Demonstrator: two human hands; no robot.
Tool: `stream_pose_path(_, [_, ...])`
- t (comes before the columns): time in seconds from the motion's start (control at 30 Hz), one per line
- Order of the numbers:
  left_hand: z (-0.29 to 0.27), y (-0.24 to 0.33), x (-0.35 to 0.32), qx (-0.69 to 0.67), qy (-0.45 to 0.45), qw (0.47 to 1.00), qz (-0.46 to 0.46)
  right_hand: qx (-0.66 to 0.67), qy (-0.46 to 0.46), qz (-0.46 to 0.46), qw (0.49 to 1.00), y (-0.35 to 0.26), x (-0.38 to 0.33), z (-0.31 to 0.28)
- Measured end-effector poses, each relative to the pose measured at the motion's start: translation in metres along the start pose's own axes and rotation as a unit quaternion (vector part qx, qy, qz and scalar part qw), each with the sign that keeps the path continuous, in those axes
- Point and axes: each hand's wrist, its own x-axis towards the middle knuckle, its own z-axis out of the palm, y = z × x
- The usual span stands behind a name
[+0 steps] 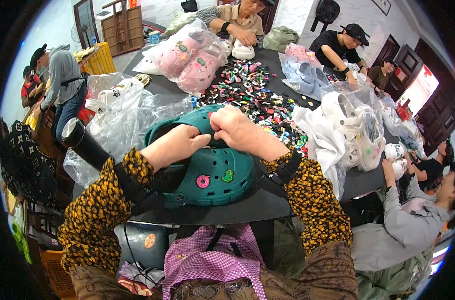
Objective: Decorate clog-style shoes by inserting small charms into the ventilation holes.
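Two dark green clogs lie at the near edge of the table in front of me. On the nearer green clog [215, 180] sit a pink doughnut charm [202, 181] and a green dinosaur charm [228, 175]. My left hand [180, 142] grips the farther green clog [187, 119], thumb pointing right and its other fingers hidden by the shoe. Over that clog's upper, my right hand [237, 127] is closed in a pinch close to the left thumb. A bit of red shows beside its fingertips; what they hold is hidden.
Loose colourful charms [252, 92] are heaped beyond the clogs. Bagged pink clogs [192, 60] stand at the far left, bagged white clogs [350, 125] at the right. A black cylinder [85, 142] leans at my left. Several people work around the table; one grey sleeve [407, 227] is near right.
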Motion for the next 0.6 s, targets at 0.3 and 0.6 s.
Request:
stream_pose_path(0.3, [0.005, 0.019, 0.013, -0.144, 0.033, 0.978, -0.149, 0.026, -0.002, 0.03, 0.999, 0.011, -0.003, -0.001])
stream_pose_path(0.6, [0.005, -0.007, 0.044, -0.232, 0.078, 0.96, -0.138, 0.048, -0.036, 0.089, 0.994, 0.023, 0.017, 0.0])
